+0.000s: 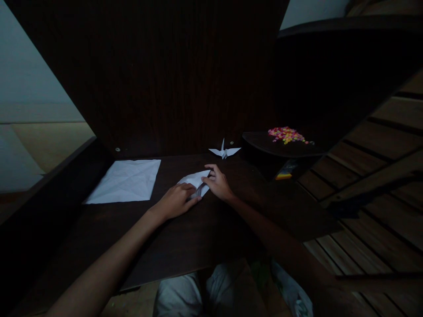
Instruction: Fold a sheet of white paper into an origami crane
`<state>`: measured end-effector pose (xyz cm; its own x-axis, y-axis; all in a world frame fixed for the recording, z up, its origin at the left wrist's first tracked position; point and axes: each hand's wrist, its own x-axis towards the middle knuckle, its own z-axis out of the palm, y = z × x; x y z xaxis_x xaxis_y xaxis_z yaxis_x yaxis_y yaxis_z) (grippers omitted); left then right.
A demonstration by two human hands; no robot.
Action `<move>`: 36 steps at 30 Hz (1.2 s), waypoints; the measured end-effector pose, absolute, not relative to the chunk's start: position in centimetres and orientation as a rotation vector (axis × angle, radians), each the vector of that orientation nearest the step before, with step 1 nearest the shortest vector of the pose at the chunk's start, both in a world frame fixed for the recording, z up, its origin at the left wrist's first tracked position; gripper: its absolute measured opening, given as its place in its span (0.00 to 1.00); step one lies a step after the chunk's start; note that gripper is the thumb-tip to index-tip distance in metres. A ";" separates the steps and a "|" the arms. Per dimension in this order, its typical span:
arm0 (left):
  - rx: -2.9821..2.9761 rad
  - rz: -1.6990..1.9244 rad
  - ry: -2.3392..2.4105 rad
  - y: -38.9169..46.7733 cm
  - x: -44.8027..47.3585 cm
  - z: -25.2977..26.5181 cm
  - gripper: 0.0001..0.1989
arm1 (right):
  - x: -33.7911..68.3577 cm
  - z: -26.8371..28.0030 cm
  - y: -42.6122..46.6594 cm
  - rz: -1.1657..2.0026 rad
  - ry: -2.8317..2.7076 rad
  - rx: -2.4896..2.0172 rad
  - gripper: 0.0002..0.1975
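Observation:
A partly folded piece of white paper (pixel 195 179) lies on the dark desk in front of me. My left hand (pixel 176 200) rests over its near left part, fingers pressing it down and hiding that side. At the paper's right corner, my right hand (pixel 218 182) pinches a raised flap between thumb and fingers. A gap shows under the flap, between the two hands. Just beyond my right hand stands a white paper crane (pixel 224 152) with its wings spread. To the left, a flat white sheet (pixel 127 180) with crease lines lies on the desk.
Many small colourful pieces (pixel 287 135) are heaped on a low rounded shelf (pixel 264 143) at the right. A dark back panel (pixel 181 88) rises behind the desk (pixel 185 240). A raised side board (pixel 49 176) borders the left. Wooden slats (pixel 370 176) stand at the far right.

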<state>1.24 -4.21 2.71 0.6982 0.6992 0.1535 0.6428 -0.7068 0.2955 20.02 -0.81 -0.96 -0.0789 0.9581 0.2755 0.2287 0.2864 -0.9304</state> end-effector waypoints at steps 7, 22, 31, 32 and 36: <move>2.557 0.376 1.258 -3.8 0.5 3.7 0.18 | 20.2 -0.8 -0.9 0.872 -1.589 -1.186 0.19; 2.128 0.785 1.323 -1.9 -0.5 2.7 0.10 | 19.9 -1.2 -1.8 0.761 -2.094 -1.067 0.44; 2.330 0.738 1.144 -2.6 -0.1 3.1 0.15 | 19.8 -1.1 -2.0 0.680 -2.132 -1.028 0.42; 2.369 0.718 1.135 -2.7 0.0 3.2 0.14 | 19.9 -1.0 -2.0 0.673 -2.148 -1.010 0.41; 2.482 0.611 1.126 -2.9 0.1 3.1 0.12 | 20.2 -0.6 -1.8 0.625 -2.181 -0.930 0.34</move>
<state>0.06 -2.86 3.11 0.5918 0.7696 0.2397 0.6204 -0.6248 0.4741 20.24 -1.79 -0.65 -0.5169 0.7596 0.3948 0.4354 0.6303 -0.6427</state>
